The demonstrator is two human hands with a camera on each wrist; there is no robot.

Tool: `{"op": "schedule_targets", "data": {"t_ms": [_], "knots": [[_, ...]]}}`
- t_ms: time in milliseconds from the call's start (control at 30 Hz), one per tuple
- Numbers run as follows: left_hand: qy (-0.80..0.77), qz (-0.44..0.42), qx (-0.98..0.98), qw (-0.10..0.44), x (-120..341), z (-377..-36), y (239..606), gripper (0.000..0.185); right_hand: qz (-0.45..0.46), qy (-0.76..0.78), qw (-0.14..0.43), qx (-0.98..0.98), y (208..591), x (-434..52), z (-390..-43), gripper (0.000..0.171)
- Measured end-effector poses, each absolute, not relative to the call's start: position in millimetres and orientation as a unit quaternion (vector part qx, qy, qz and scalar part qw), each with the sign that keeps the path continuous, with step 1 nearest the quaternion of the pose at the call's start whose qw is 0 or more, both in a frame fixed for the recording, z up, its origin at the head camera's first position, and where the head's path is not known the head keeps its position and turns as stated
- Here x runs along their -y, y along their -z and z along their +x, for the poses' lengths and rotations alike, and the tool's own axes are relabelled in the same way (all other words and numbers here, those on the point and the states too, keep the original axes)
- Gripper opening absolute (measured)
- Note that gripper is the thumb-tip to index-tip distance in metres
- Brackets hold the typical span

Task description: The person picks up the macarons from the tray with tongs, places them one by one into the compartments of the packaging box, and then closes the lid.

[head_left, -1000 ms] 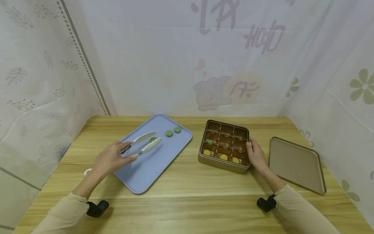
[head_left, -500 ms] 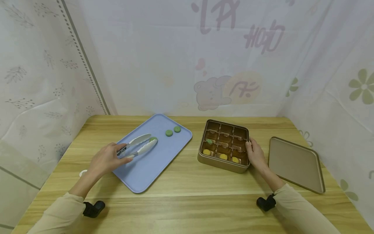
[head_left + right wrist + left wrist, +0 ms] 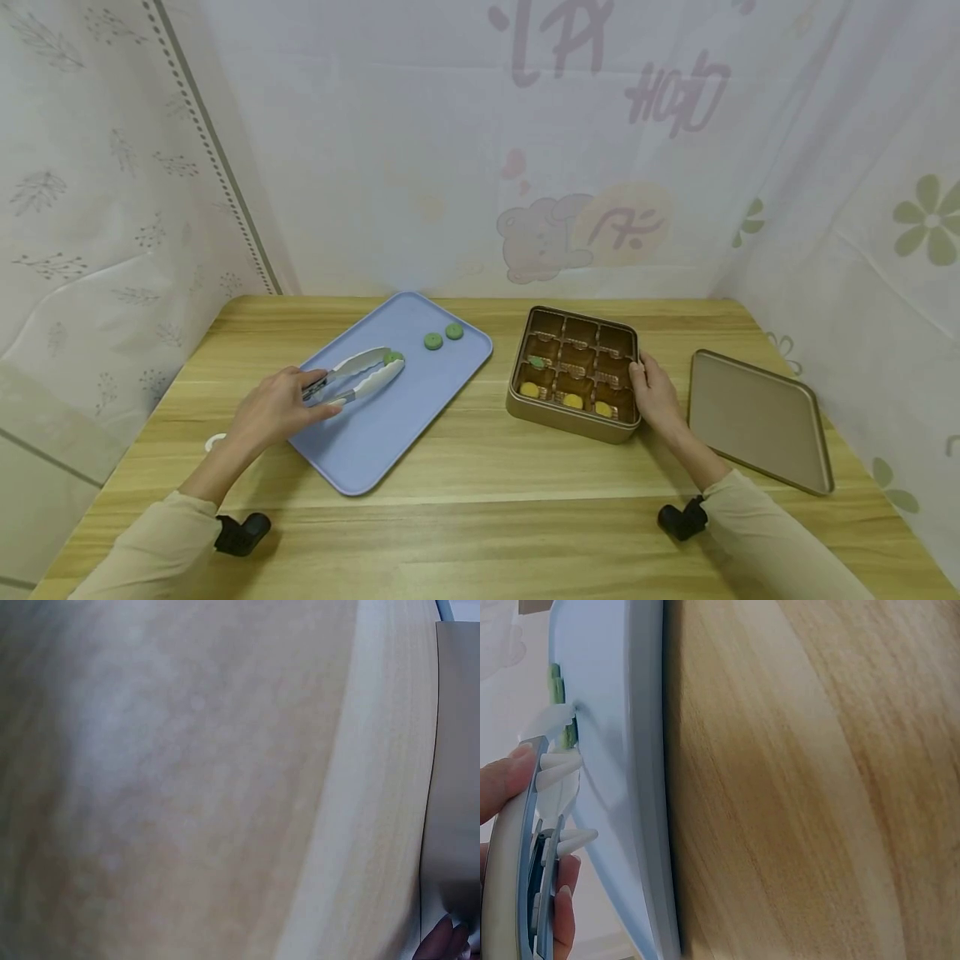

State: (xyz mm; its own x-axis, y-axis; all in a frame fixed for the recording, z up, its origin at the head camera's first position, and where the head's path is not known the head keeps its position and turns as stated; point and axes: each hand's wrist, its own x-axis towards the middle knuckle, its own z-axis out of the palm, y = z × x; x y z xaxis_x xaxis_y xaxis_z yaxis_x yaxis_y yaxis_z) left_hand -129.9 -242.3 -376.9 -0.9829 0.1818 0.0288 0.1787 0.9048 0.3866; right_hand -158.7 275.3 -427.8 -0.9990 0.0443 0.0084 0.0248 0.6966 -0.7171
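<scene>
My left hand grips white-tipped tongs over the blue tray. A round green disc-shaped piece sits between the tong tips, low over the tray. In the left wrist view, thumb and fingers hold the tongs' metal arms from either side. My right hand holds the right side of a bronze tin box, thumb at the rim. Its brown insert has several compartments: yellow pieces lie in the front row, and a green piece in the left one behind.
Two more green pieces lie toward the tray's far right corner. A flat bronze lid rests on the wooden table, right of the box. Patterned curtains hang behind and at both sides. A white ring shows by my left wrist.
My left hand has drawn the tongs slightly left and down toward the tray, and their tips have come in around the green piece. The right hand and the box stay in place.
</scene>
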Motion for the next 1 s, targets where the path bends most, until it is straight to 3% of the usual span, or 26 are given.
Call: {"op": "schedule_targets", "data": {"t_ms": [600,1000], "knots": [[-0.201,0.092,-0.975,-0.005,235,-131,373,0.066,-0.015,-0.4,0.027,0.916,427,-275,-159,0.054],[-0.231,0.129,-0.964,-0.007,189,-147,356,0.064,-0.014,-0.399,0.024,0.917,427,-275,-158,0.054]]}}
